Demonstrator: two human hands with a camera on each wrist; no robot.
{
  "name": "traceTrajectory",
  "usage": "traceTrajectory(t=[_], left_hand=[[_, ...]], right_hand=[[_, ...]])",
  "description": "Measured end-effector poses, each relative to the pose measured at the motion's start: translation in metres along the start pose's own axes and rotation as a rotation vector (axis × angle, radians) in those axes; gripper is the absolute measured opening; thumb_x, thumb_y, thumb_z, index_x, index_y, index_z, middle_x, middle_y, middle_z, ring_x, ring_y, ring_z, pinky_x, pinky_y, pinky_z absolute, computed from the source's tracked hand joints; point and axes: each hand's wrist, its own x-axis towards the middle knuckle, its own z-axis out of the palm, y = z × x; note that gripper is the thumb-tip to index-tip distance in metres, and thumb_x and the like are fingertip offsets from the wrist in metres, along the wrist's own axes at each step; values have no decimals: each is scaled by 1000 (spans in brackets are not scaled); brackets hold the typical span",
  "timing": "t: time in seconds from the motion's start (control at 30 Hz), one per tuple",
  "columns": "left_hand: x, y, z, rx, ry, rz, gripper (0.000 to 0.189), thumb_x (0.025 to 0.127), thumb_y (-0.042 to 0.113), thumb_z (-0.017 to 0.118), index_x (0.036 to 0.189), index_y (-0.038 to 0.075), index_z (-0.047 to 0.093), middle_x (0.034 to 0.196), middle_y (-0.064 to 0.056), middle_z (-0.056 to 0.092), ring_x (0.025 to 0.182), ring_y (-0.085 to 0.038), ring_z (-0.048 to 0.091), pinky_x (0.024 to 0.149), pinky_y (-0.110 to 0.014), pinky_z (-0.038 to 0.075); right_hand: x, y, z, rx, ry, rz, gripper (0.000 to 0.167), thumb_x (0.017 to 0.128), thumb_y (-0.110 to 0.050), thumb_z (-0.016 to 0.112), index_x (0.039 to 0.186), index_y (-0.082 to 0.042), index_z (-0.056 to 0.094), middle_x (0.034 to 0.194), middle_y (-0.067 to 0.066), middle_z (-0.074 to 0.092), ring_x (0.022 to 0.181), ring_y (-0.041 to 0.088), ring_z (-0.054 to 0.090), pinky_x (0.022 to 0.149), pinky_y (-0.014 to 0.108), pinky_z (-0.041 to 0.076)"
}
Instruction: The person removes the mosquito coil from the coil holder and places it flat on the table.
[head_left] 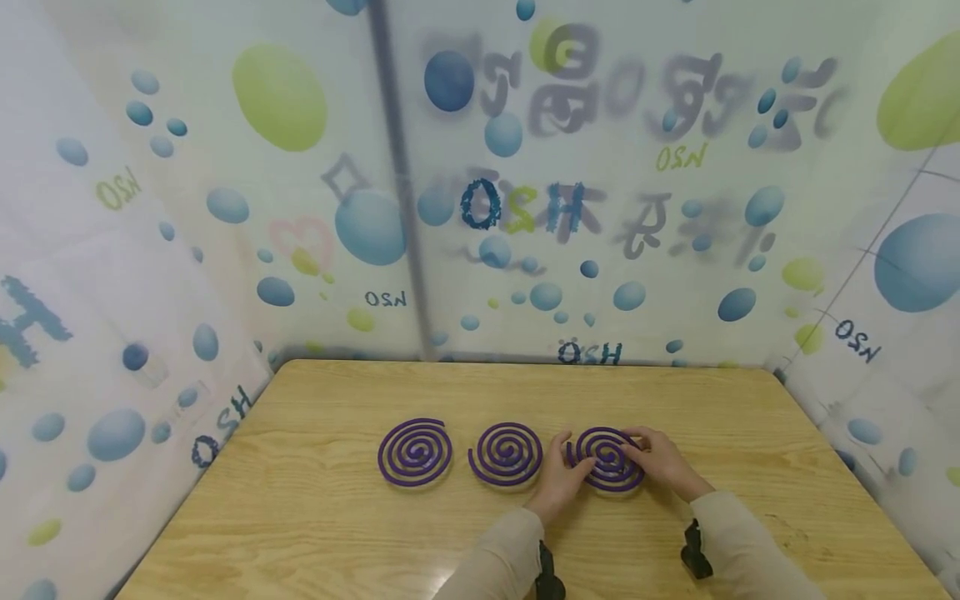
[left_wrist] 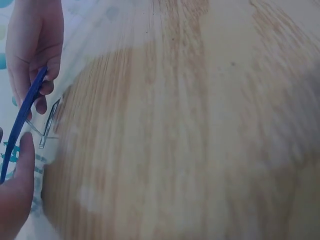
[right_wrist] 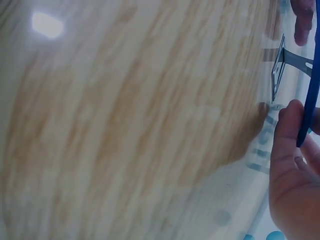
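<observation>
A purple spiral mosquito coil (head_left: pixel 606 452) is held between both hands on the right side of the row. My left hand (head_left: pixel 564 482) grips its left edge, thumb reaching over the rings. At the opposite edge, my right hand (head_left: pixel 663 461) pinches the rim between thumb and fingers. Seen edge-on, the coil (left_wrist: pixel 22 117) is a thin tilted strip in the left wrist view. A thin metal stand (right_wrist: pixel 295 59) juts from the middle of one face of the coil in the right wrist view.
Two more purple coils lie to the left: a middle coil (head_left: pixel 507 450) close beside my left hand, and a far-left coil (head_left: pixel 417 452). All are over a wooden table (head_left: pixel 337 533). A patterned sheet (head_left: pixel 465 308) hangs behind its back edge and along both sides.
</observation>
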Motion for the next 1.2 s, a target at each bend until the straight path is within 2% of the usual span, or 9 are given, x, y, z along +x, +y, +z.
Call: traceTrajectory(t=[0.03, 0.13, 0.27, 0.5, 0.63, 0.87, 1.03, 1.2], left_hand=[[0, 0, 0, -4, 0, -6, 56, 79, 7, 64, 127, -3, 37, 116, -26, 47, 95, -27, 54, 65, -30, 51], [1, 0, 1, 38, 11, 2, 54, 78, 7, 65, 125, -2, 40, 118, -24, 48, 102, -27, 51, 73, -31, 50], [1, 1, 2, 85, 24, 12, 51, 78, 8, 66, 123, 1, 44, 114, -17, 52, 101, -24, 52, 79, -32, 47], [0, 0, 3, 36, 25, 20, 49, 77, 1, 66, 121, 0, 45, 106, -13, 55, 90, -19, 56, 71, -26, 49], [-2, 0, 2, 44, 31, 35, 49, 76, 0, 66, 121, 0, 45, 106, -12, 55, 90, -19, 56, 72, -25, 48], [-2, 2, 0, 25, 11, 31, 50, 77, -1, 65, 122, 0, 43, 102, -13, 58, 85, -18, 58, 66, -24, 50], [0, 8, -3, 8, -12, 26, 50, 78, -1, 63, 124, 2, 41, 100, -14, 60, 83, -17, 59, 65, -24, 50], [6, 15, -6, -30, -21, 23, 53, 79, -1, 61, 127, 3, 39, 94, -13, 61, 78, -16, 60, 62, -24, 51]], right_hand=[[0, 0, 0, -1, 2, 0, 32, 87, -8, 54, 114, 8, 51, 96, 17, 59, 81, 23, 56, 67, 35, 50], [0, 1, 2, -12, 1, -2, 30, 87, -8, 54, 114, 7, 52, 96, 17, 59, 83, 25, 55, 68, 36, 50], [-1, 1, 2, -30, 1, -23, 31, 87, -9, 55, 113, 8, 52, 97, 19, 59, 84, 27, 55, 69, 38, 50], [-5, -1, 1, -23, 23, -21, 33, 87, -10, 55, 115, 6, 51, 93, 15, 59, 79, 23, 55, 66, 34, 50], [-8, -5, -2, -3, 55, -53, 32, 86, -8, 56, 114, 6, 51, 91, 15, 60, 78, 24, 56, 63, 32, 50], [-8, -6, -4, -11, 77, -86, 31, 86, -6, 56, 113, 7, 51, 91, 17, 60, 77, 25, 57, 60, 31, 51], [-5, -5, -5, 46, 64, -76, 33, 87, -10, 56, 115, 6, 51, 88, 15, 60, 74, 22, 58, 57, 27, 50], [-4, -8, -11, 187, 33, -24, 32, 92, -11, 46, 119, 8, 47, 89, 15, 59, 70, 19, 58, 55, 30, 51]])
